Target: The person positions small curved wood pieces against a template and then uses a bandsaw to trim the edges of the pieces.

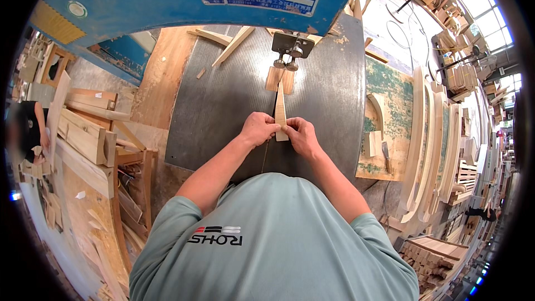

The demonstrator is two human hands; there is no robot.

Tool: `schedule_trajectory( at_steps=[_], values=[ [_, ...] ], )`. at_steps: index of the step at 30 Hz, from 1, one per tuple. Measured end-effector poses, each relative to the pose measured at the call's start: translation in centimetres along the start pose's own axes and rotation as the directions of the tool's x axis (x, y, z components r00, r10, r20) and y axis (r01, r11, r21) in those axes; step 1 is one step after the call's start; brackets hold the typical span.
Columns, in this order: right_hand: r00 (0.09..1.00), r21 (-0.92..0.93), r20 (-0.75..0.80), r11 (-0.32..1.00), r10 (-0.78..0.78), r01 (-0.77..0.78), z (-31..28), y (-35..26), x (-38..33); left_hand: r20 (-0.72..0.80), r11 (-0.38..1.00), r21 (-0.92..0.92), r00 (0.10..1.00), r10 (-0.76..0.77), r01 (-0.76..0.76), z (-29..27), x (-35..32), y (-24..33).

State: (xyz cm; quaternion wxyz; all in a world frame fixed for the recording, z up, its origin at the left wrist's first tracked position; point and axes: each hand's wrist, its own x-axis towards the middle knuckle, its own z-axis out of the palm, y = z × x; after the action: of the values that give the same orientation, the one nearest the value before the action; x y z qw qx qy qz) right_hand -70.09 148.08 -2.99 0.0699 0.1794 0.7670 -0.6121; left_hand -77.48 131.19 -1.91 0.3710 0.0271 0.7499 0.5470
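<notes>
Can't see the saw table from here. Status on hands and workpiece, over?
Left hand and right hand both gripping the narrow wooden piece on the grey saw table. Piece points at the blade guide. Wood offcuts beyond, clear of hands.

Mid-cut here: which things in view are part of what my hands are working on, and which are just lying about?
In the job:
- narrow wood strip, pinched by left hand and right hand
- blade guide
- grey saw table

Lying about:
- offcuts at the table's far edge
- curved wooden parts, right
- stacked boards, left
</notes>
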Motion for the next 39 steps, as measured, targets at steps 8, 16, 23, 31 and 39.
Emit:
schedule_trajectory(
  at_steps=[8,16,23,31,39],
  values=[
    [1.000,0.000,0.003,1.000,0.007,-0.007,0.0,-0.1,0.1,0.004,1.000,-0.006,1.000,0.008,-0.008,-0.1,0.1,0.0],
    [1.000,0.003,-0.002,1.000,0.017,-0.017,0.0,0.0,0.2,0.002,1.000,0.014,1.000,0.002,-0.002,-0.2,0.1,0.4],
    [1.000,-0.017,-0.009,1.000,0.020,-0.020,0.0,-0.6,0.2,-0.006,1.000,0.004,1.000,-0.011,0.011,-0.2,0.4,0.1],
    [0.999,0.012,-0.008,0.999,0.038,-0.038,0.1,-0.2,0.6,-0.008,0.999,0.028,1.000,-0.019,0.019,-0.2,0.2,0.8],
    [0.999,-0.051,-0.019,0.998,0.041,-0.042,0.1,-1.1,0.5,-0.023,0.998,0.061,1.000,-0.019,0.020,-0.3,0.3,1.0]
  ],
)
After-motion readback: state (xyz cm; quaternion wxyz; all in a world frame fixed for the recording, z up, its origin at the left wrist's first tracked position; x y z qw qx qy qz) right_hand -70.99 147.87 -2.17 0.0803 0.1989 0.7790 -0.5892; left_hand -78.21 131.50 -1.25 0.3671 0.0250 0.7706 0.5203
